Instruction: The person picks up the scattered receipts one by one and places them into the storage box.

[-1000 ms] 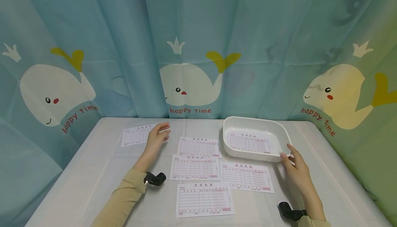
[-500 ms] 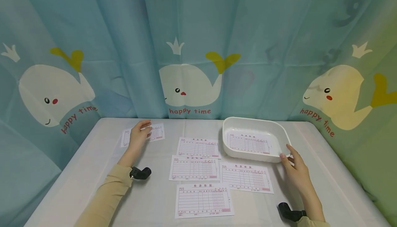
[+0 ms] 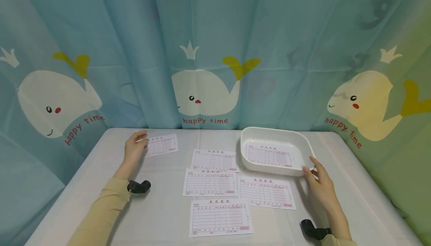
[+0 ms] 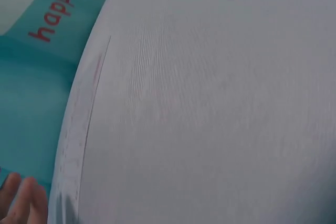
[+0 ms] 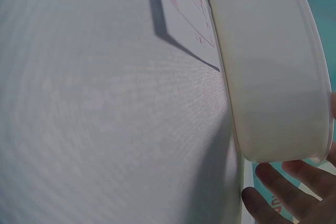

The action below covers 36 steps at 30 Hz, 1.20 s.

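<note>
In the head view my left hand is at the back left, fingers loosely bent, over the left end of a printed receipt slip. Its fingertips show at the lower left of the left wrist view, beside the slip's edge; I cannot tell whether they touch it. My right hand holds the front right corner of a white plastic tray, thumb and forefinger at the rim. Below the tray's end wall, other fingers spread in the right wrist view. One receipt slip lies inside the tray.
Several more slips lie mid-table: a back slip, a middle slip overlapping it, a right slip and a front slip. A blue curtain hangs behind the white-covered table.
My left hand has moved left across the back left slip, uncovering its right part and now covering its left end. The right hand stays at the tray corner.
</note>
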Each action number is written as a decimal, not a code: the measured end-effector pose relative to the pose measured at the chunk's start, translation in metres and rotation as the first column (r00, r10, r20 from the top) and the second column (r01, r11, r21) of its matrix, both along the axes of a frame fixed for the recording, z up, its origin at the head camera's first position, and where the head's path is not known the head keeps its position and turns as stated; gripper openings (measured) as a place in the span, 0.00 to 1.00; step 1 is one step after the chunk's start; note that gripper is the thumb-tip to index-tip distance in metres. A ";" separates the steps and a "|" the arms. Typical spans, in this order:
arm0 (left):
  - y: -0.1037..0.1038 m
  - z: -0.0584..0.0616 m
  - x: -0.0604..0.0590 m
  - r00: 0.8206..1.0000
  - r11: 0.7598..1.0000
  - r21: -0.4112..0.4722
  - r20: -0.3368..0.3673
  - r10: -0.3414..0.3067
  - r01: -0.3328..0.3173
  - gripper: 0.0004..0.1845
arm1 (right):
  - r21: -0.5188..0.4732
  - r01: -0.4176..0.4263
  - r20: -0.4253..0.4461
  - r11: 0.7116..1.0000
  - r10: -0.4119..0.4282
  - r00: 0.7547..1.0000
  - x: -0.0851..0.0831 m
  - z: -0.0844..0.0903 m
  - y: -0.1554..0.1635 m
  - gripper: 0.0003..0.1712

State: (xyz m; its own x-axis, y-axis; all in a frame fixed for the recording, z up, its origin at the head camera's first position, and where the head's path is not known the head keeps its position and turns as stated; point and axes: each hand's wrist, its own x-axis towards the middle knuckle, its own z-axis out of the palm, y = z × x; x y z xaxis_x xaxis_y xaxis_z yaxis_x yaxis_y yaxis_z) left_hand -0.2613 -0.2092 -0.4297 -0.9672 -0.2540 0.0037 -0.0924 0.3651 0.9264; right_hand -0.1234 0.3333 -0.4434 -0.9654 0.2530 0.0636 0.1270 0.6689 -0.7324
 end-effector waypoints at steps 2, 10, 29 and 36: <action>-0.005 -0.001 0.000 0.999 0.999 -0.028 0.003 0.035 -0.035 0.26 | -0.002 -0.003 0.005 1.000 0.003 1.000 -0.001 0.000 0.000 0.38; -0.017 -0.004 -0.002 0.994 0.987 -0.120 -0.029 0.107 -0.109 0.25 | 0.006 -0.003 0.010 1.000 0.003 1.000 -0.001 -0.001 0.000 0.38; -0.054 -0.009 -0.005 0.994 0.883 -0.457 0.013 -0.113 0.106 0.26 | 0.002 0.000 0.007 1.000 0.000 1.000 0.000 -0.002 0.000 0.38; -0.061 -0.013 -0.007 0.977 0.842 -0.495 0.108 -0.186 0.215 0.31 | 0.001 -0.004 -0.002 1.000 0.004 1.000 0.000 -0.001 0.000 0.38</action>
